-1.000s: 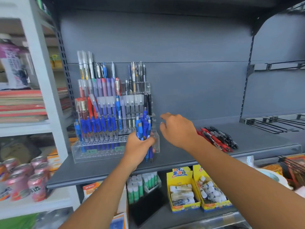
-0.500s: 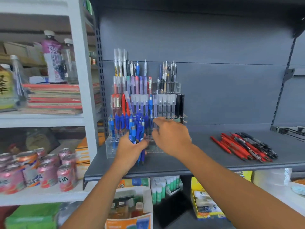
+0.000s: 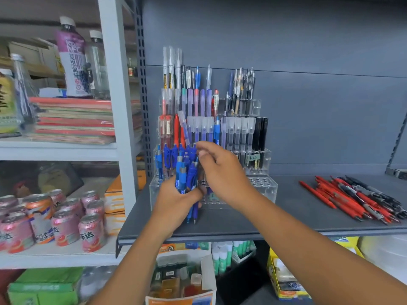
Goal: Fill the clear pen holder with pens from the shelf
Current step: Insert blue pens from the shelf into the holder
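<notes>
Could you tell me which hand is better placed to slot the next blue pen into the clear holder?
The right hand: its fingers are at the tops of the blue pens, while the left hand is occupied gripping that bundle.

Pink aluminium drink cans crowd a white metal shelf low and left of the grip. Above them sit a stack of red and orange paper notebooks and a purple-labelled plastic bottle. Below the grip stand green-capped white glue sticks, with a yellow cardboard box to their right.
</notes>
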The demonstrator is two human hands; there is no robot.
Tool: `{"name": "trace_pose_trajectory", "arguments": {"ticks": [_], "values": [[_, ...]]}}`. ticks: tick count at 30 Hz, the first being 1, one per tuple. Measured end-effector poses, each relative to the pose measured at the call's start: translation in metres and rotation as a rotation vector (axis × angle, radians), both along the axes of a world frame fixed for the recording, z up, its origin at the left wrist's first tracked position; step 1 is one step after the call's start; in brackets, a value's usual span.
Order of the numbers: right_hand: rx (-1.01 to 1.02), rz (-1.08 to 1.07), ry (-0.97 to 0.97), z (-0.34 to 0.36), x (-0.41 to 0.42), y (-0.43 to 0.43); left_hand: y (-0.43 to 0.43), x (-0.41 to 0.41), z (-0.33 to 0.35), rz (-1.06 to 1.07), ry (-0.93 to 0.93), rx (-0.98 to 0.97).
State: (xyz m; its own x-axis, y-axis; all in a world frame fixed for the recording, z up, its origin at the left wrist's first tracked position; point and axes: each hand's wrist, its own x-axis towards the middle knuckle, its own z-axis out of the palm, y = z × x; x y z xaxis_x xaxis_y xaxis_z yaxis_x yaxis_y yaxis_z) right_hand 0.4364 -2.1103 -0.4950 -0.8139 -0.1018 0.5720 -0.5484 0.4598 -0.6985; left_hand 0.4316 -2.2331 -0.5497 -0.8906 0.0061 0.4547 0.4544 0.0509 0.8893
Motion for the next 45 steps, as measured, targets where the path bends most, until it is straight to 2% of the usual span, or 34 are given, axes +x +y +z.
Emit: {"name": "trace_pose_trajectory", "arguments": {"ticks": [6,18,21,26,29,35,45], "values": [[-0.104,0.096,-0.067,-0.004,-0.005,-0.002,-0.003,-0.001,-0.004,-0.02,0.025,-0.005],[-0.169,0.12,-0.119,0.016,-0.019,-0.016,-0.01,-0.006,-0.012,-0.022,0.007,0.033],[-0.291,0.136,-0.099,0.027,-0.021,-0.013,-0.01,-0.005,-0.012,-0.028,-0.024,0.068],[-0.684,0.196,-0.122,0.043,-0.025,-0.001,-0.01,-0.004,-0.012,-0.048,-0.066,0.082],[-0.807,0.115,-0.009,0.047,-0.031,0.007,-0.012,-0.004,-0.013,-0.052,-0.063,0.091],[-0.613,-0.054,0.277,0.031,-0.047,0.018,-0.014,-0.003,-0.012,-0.035,-0.02,0.112],[-0.381,-0.114,0.329,0.005,-0.059,0.025,-0.014,-0.004,-0.012,-0.041,-0.004,0.111]]}}
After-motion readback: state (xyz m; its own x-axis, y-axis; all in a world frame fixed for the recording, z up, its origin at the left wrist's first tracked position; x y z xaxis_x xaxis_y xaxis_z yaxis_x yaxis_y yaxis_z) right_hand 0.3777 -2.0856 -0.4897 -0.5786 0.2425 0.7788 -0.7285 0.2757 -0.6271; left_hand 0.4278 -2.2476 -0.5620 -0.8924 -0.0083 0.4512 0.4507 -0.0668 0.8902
